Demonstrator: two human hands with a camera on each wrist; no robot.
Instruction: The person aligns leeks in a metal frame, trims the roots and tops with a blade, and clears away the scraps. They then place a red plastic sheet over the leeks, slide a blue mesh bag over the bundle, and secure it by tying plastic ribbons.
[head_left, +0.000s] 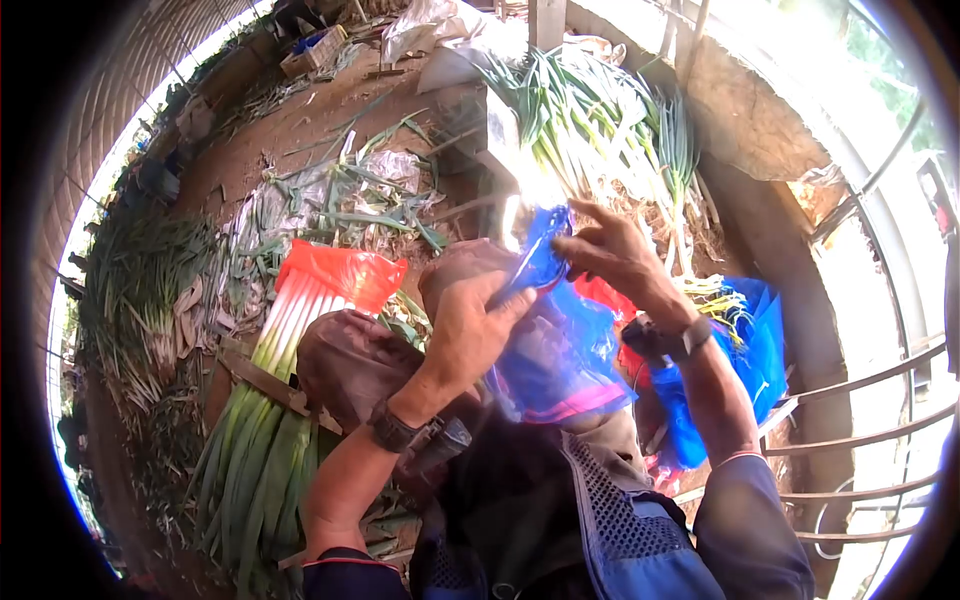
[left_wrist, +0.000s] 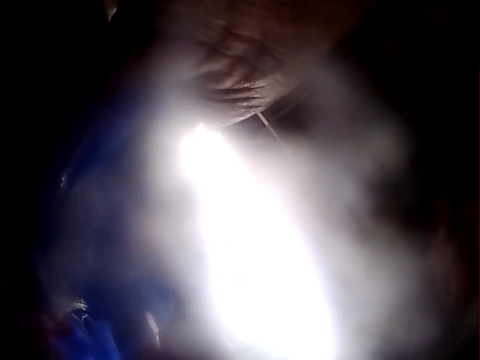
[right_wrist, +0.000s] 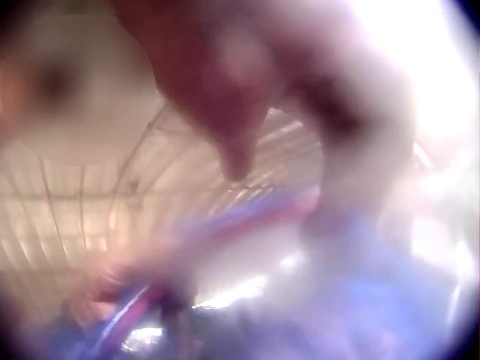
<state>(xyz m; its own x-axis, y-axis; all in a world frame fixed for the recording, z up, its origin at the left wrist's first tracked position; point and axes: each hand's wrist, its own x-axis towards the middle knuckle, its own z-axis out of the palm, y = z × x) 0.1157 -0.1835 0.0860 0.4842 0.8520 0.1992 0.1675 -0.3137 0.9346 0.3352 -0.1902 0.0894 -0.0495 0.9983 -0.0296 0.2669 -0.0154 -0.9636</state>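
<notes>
A thin blue plastic bag (head_left: 570, 345) with a pink band hangs before the person's body. The left hand (head_left: 470, 330) grips its gathered upper part between thumb and fingers. At the top edge, the right hand (head_left: 620, 255) pinches the plastic, with one finger stretched out. In the right wrist view the blurred bag (right_wrist: 360, 300) shows its pink-lined rim by the fingers. Strong glare washes out most of the left wrist view. Left of the knees lies a bundle of leeks (head_left: 250, 430), its white ends covered by a red plastic bag (head_left: 340, 275).
More leeks (head_left: 590, 120) are piled against the wall ahead. Loose green stalks (head_left: 150, 300) cover the ground at left. Another blue plastic bag (head_left: 755, 340) is by the right forearm. Curved metal bars (head_left: 860, 450) stand at far right.
</notes>
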